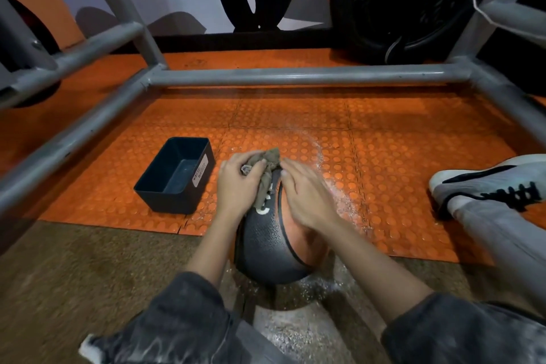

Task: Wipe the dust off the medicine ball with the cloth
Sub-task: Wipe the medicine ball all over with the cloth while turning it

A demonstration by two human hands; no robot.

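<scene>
A black and orange medicine ball (267,248) sits on the floor between my forearms, at the edge of the orange mat. My left hand (237,186) grips a crumpled grey-brown cloth (267,170) against the ball's far top. My right hand (305,195) lies flat on the ball's upper right side, fingers straight, fingertips touching the cloth. Both hands hide the top of the ball.
An empty dark plastic bin (177,176) stands left of the ball on the studded orange mat (384,133). White dust (342,201) is scattered right of the ball. A grey metal rack frame (295,75) crosses behind. My shoe (487,183) rests at the right.
</scene>
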